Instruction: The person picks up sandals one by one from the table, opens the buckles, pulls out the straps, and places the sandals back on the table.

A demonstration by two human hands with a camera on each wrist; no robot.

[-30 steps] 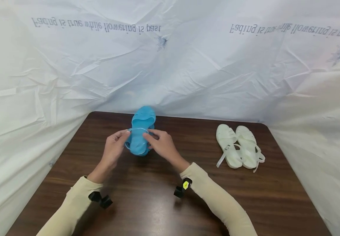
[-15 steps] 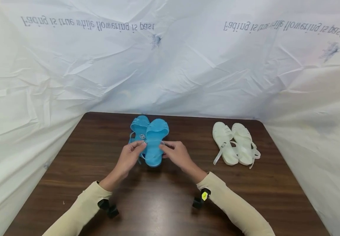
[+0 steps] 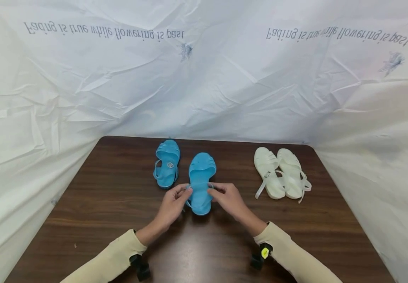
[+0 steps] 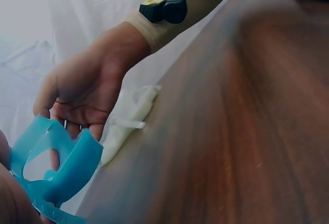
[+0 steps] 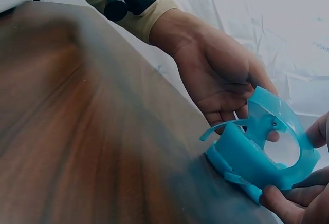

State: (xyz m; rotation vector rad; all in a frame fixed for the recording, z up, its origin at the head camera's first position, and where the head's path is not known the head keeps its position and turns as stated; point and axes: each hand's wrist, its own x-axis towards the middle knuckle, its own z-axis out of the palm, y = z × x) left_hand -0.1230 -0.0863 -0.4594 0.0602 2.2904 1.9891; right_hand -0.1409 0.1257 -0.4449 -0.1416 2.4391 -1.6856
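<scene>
Beyond the far edge of the dark brown, wood-grained table (image 3: 112, 204), we observe a creased white sheet (image 3: 204, 86). Toward the far right corner, we locate a pair of white, strapped plastic sandals (image 3: 290, 181). Centrally, nearer the far edge, is a glossy blue plastic sandal (image 3: 200, 192), toe toward that edge; whether it touches the table, we cannot tell. A matching blue sandal (image 3: 167, 172) lies nearer the far left corner. Left hand (image 3: 173, 202) and right hand (image 3: 230, 199) pinch the central sandal's opposite sides.

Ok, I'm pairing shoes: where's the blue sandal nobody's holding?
In the head view, the loose sandal lies on the table, beyond and left of the held sandal.
</scene>
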